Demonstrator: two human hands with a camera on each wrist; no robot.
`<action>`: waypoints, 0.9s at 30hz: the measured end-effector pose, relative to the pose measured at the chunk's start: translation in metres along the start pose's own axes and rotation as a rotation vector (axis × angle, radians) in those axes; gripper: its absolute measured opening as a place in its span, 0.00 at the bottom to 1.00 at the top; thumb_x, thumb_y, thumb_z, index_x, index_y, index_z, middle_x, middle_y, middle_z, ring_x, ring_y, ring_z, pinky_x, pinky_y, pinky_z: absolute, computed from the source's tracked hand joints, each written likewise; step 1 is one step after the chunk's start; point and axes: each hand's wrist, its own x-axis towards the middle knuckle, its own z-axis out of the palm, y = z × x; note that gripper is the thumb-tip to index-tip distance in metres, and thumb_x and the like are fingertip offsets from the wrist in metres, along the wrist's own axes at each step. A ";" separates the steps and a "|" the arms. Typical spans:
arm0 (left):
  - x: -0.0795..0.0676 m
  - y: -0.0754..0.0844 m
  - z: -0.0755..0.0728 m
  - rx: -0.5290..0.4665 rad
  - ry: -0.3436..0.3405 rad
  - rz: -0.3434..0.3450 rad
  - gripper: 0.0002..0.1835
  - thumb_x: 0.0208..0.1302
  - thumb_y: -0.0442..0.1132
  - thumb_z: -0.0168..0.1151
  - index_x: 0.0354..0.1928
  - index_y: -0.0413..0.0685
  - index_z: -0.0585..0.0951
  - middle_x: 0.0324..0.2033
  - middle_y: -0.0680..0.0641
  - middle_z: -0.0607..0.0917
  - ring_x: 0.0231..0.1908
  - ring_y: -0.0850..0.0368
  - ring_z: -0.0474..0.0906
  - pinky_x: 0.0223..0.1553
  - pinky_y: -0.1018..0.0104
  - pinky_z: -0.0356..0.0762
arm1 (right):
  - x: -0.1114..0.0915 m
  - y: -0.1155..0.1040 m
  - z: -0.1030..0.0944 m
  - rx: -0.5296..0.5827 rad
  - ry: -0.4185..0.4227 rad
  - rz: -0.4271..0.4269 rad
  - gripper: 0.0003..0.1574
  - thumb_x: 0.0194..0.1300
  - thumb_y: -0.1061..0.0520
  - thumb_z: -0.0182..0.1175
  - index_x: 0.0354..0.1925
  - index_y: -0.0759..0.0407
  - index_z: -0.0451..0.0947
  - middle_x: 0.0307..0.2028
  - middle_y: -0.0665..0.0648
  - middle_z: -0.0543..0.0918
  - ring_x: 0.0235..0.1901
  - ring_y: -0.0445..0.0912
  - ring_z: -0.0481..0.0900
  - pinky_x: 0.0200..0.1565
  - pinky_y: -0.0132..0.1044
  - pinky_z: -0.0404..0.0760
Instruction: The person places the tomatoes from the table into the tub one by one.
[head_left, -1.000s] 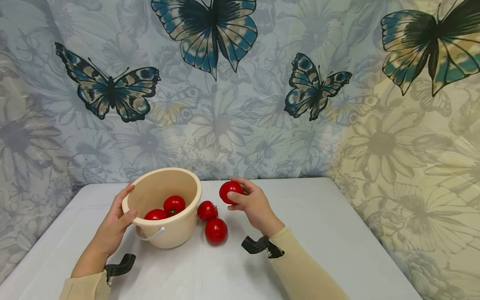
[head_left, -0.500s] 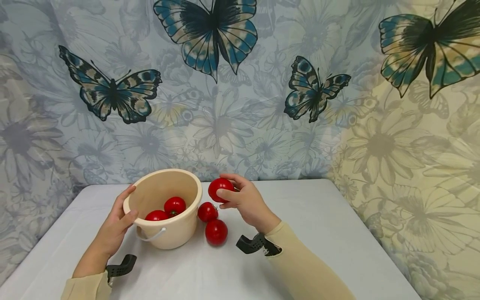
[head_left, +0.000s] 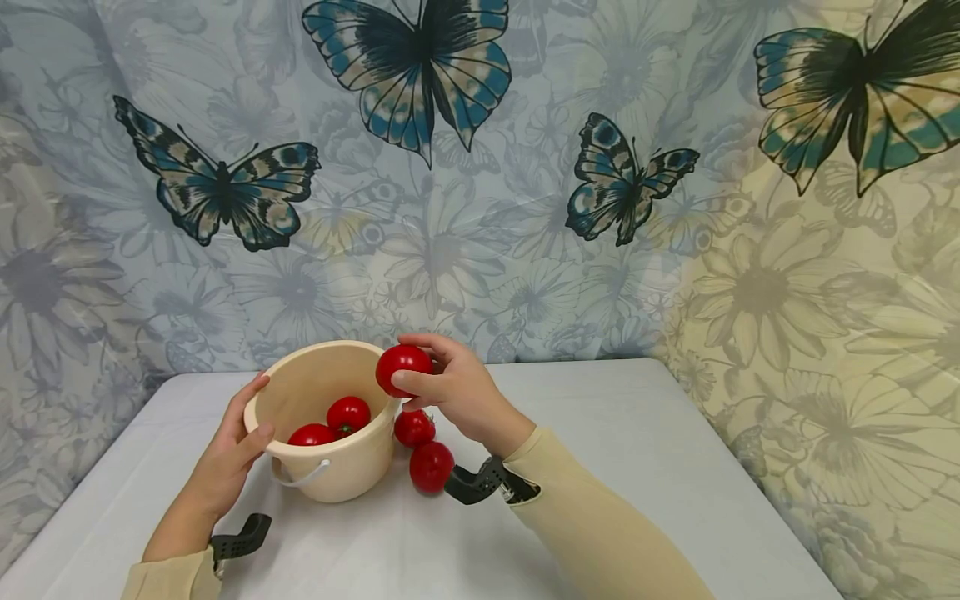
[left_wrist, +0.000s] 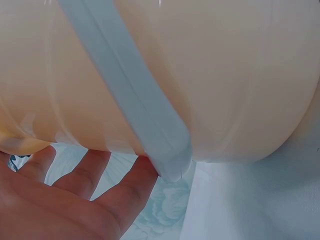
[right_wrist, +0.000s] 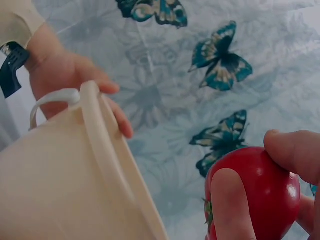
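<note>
A cream bucket [head_left: 352, 467] leans toward me on the table, its pale handle [left_wrist: 135, 85] hanging down the side. My left hand [head_left: 228, 458] holds its left rim, the thumb at the front and the fingers along the outer wall. Two red tomatoes [head_left: 348, 413] lie inside. In my right hand [head_left: 465, 392] a red tomato [head_left: 401, 368] is pinched between thumb and fingers, overlapping the bucket's right rim in the head view. Its green stem end shows in the right wrist view. Just below, two more tomatoes [head_left: 431, 467] sit on the table beside the bucket.
A white cloth covers the table [head_left: 600, 467], whose far edge meets a butterfly-patterned fabric backdrop [head_left: 465, 275]. Each wrist wears a black camera mount [head_left: 242, 537].
My right hand has carried the tomato leftward and slightly up, from right of the bucket to its right rim. My left hand stays on the bucket.
</note>
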 end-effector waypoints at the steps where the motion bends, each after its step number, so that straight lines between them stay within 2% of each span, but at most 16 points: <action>1: 0.000 0.000 0.000 0.002 0.001 -0.001 0.34 0.76 0.29 0.43 0.79 0.52 0.47 0.74 0.35 0.43 0.65 0.62 0.59 0.54 0.76 0.69 | 0.001 -0.002 0.003 -0.004 -0.001 -0.002 0.30 0.64 0.57 0.68 0.64 0.52 0.75 0.51 0.56 0.80 0.48 0.54 0.81 0.40 0.48 0.84; 11: 0.000 0.000 0.000 0.010 0.004 -0.003 0.34 0.76 0.29 0.43 0.79 0.52 0.47 0.74 0.36 0.45 0.64 0.63 0.60 0.54 0.76 0.69 | 0.015 -0.013 0.021 -0.002 -0.041 -0.006 0.30 0.64 0.60 0.68 0.63 0.53 0.75 0.51 0.55 0.80 0.47 0.52 0.81 0.39 0.46 0.85; 15: 0.000 0.001 -0.001 0.035 -0.001 -0.015 0.35 0.77 0.30 0.43 0.79 0.53 0.46 0.74 0.36 0.44 0.65 0.63 0.59 0.54 0.76 0.69 | 0.017 -0.014 0.027 -0.034 -0.036 0.009 0.29 0.63 0.59 0.69 0.62 0.50 0.76 0.49 0.53 0.81 0.46 0.50 0.81 0.39 0.45 0.85; 22: 0.000 0.002 0.000 0.047 0.006 -0.027 0.35 0.77 0.31 0.44 0.79 0.54 0.46 0.74 0.35 0.44 0.64 0.63 0.58 0.54 0.77 0.69 | 0.024 -0.005 0.038 -0.049 -0.048 0.069 0.31 0.61 0.58 0.71 0.61 0.47 0.77 0.47 0.51 0.81 0.42 0.48 0.84 0.37 0.43 0.85; 27: 0.000 0.001 0.001 0.040 0.016 -0.018 0.35 0.76 0.30 0.44 0.79 0.53 0.47 0.74 0.35 0.44 0.64 0.63 0.58 0.53 0.78 0.69 | 0.029 0.007 0.044 -0.050 -0.037 0.099 0.30 0.61 0.59 0.72 0.60 0.48 0.77 0.46 0.53 0.79 0.41 0.55 0.84 0.36 0.42 0.85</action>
